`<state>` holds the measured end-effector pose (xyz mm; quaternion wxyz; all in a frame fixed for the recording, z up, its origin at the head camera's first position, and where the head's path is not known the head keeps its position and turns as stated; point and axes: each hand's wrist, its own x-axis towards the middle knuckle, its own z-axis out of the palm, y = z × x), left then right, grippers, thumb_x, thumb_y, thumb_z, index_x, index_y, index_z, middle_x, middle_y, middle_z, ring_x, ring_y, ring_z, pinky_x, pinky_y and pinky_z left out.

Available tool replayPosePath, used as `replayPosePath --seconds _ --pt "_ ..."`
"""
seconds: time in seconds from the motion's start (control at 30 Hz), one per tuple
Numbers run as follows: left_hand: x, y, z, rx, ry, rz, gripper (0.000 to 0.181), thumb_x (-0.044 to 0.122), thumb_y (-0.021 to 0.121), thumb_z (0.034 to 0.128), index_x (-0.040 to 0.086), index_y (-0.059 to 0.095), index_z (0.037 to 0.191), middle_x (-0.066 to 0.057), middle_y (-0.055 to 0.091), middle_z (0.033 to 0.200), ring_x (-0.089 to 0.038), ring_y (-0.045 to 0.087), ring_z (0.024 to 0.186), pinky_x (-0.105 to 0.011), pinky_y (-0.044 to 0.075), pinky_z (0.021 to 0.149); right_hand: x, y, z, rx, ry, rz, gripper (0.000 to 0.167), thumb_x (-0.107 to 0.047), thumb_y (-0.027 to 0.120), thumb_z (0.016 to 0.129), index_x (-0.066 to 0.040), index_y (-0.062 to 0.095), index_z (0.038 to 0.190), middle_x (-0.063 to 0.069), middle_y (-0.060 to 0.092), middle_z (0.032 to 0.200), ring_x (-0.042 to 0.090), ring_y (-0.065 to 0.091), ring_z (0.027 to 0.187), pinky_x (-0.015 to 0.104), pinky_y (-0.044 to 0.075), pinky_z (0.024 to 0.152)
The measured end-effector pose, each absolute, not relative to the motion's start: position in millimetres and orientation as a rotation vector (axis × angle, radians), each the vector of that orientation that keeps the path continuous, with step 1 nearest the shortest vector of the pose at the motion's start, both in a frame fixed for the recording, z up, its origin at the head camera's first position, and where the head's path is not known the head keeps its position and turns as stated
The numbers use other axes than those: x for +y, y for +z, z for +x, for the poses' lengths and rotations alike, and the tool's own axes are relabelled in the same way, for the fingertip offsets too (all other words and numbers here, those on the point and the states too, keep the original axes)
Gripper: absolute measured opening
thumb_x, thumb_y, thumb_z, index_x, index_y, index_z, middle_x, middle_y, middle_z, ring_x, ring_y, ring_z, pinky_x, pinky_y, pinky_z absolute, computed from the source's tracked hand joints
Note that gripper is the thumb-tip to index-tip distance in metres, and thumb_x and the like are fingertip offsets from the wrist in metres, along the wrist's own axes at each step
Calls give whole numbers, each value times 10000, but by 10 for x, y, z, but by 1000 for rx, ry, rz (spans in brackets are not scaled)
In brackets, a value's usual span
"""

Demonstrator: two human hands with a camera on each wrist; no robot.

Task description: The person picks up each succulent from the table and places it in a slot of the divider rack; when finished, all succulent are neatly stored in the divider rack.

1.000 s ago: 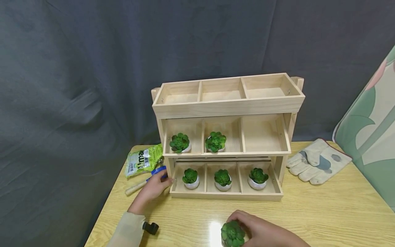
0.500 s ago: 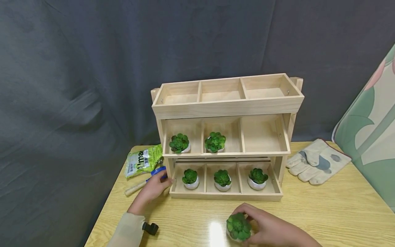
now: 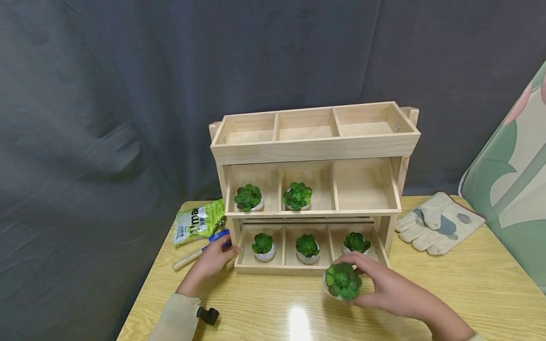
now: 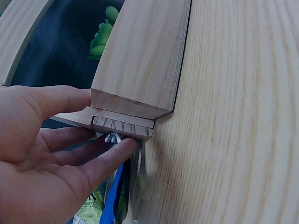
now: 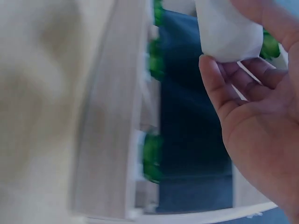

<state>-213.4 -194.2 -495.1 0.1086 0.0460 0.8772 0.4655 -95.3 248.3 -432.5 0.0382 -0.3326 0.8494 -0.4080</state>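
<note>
My right hand [image 3: 386,286] grips a small potted succulent [image 3: 342,282] by its white pot [image 5: 229,32], held above the table in front of the wooden shelf [image 3: 315,150]. Green leaves spread over the pot's top. At the shelf's lower left corner, my left hand [image 3: 215,258] holds the side post; the left wrist view has its thumb and fingers [image 4: 110,161] on either side of the wood. Two potted succulents sit in the middle tier's left and centre compartments. Each bottom compartment has one, the right one [image 3: 357,241] partly hidden by my right hand.
Left of the shelf lie a green and white packet [image 3: 198,221], a blue item [image 3: 219,235] and a light wooden handle [image 3: 186,260]. A pair of work gloves [image 3: 441,223] rests on the table to the right. A dark curtain [image 3: 273,52] hangs behind.
My right hand has carried the potted succulent up and to the right, from the table's near edge toward the shelf. The left hand stays on the shelf's side.
</note>
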Motion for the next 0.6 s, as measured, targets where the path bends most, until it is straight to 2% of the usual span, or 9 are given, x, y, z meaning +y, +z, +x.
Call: replayPosePath --seconds 0.27,0.5,0.6 --pt "-1938 -4955 -2133 2568 1386 139 588 232 696 1057 65 510 1589 -225 602 1539 -428 617 1393 -562 559 1105 2615 -3890 -1085 2734 -1318 -959 688 -178 869 913 -252 520 1501 -33 565 1419 -49 585 1194 151 534 948" --pt "-1941 -4937 -2127 2574 1383 145 578 227 692 1058 69 517 1585 -222 616 1523 -428 620 1389 -568 555 1108 2707 -3611 -1232 2855 -1366 -877 719 -55 864 891 -188 514 1505 -86 562 1377 -31 615 1120 86 496 947" --pt "-1940 -4935 -2125 2571 1375 147 581 235 689 1061 71 511 1589 -218 610 1531 -427 615 1396 -572 552 1113 2746 -3549 -1298 2902 -1393 -794 711 -32 847 902 -141 506 1516 -56 565 1365 -57 597 1111 53 476 929"
